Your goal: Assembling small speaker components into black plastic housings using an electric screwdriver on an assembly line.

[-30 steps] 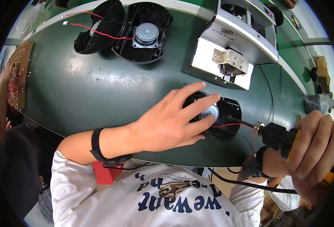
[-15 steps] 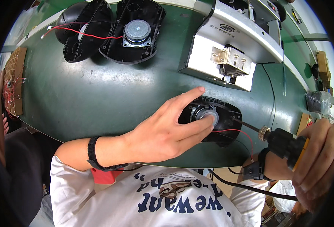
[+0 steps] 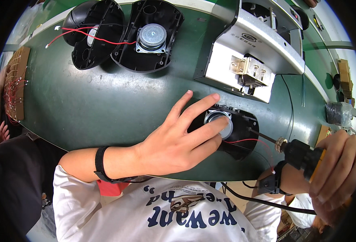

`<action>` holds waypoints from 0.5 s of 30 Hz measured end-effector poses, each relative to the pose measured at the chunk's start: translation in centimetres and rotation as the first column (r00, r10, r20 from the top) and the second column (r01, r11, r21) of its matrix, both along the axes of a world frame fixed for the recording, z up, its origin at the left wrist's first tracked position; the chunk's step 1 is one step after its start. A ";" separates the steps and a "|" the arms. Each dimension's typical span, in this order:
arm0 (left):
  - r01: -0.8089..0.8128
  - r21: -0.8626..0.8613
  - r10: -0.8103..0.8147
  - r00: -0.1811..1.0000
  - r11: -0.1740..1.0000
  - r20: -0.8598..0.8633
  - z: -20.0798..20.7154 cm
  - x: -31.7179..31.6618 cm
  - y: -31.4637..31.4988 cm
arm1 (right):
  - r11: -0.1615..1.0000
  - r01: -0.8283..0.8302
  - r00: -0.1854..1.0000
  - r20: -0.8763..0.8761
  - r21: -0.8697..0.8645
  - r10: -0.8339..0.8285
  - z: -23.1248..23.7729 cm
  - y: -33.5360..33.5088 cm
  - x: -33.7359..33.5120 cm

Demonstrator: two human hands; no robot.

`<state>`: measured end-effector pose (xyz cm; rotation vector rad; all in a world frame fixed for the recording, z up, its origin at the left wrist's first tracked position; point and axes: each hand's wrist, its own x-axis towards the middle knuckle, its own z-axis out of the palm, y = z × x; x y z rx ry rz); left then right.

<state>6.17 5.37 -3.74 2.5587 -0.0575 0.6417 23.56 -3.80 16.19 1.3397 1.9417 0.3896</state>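
My left hand lies with its fingers spread over a black plastic speaker housing on the green table. One fingertip rests on the round grey speaker driver inside it; two other fingers reach past the housing's far left edge. In my right hand, wrapped round its body, is an electric screwdriver. Its long bit points left, with the tip at the right part of the housing. A red wire runs from beside the driver toward my right wrist.
A silver and black machine stands beyond the housing. At the far left lie another housing with a speaker and red wire, and a black shell. A cardboard tray of wires is at the left edge, near another person's arm.
My left hand's fingers have spread wider, and one more fingertip now shows pointing away. The screwdriver tip stays at the housing. The whole view has shifted slightly.
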 end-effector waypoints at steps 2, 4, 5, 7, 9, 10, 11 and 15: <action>-0.001 -0.003 0.001 1.000 1.000 -0.001 -0.1 0.0 0.1 | 1.000 -0.014 0.991 0.130 0.022 0.011 0.3 0.1 -0.5; -0.024 -0.061 0.025 1.000 0.998 0.016 -0.2 -0.4 0.1 | 0.997 -0.053 0.968 0.248 0.050 0.039 1.6 -6.6 2.3; -0.020 -0.061 0.021 1.000 0.998 0.016 -0.2 -0.1 0.0 | 0.996 -0.059 0.950 0.309 0.061 0.037 1.6 -6.9 2.5; -0.020 -0.065 0.023 0.999 0.998 0.048 -0.5 -0.2 0.0 | 0.998 -0.028 0.948 0.319 0.051 0.010 2.6 -10.2 4.3; -0.032 -0.075 0.036 0.998 0.997 0.055 -0.4 -0.2 -0.2 | 0.998 0.033 0.942 0.333 0.049 -0.048 4.1 -16.0 8.3; -0.038 -0.065 0.042 0.997 0.997 0.062 -0.3 -0.2 -0.4 | 0.996 0.069 0.937 0.341 0.049 -0.082 4.7 -18.4 9.9; -0.038 -0.058 0.042 0.997 0.998 0.071 -0.3 0.0 -0.6 | 0.993 0.109 0.929 0.350 0.047 -0.119 5.0 -19.4 10.5; -0.047 -0.033 0.050 0.995 0.998 0.088 -0.6 -0.1 -0.3 | 0.994 0.067 0.933 0.347 0.083 -0.092 1.8 -8.3 5.2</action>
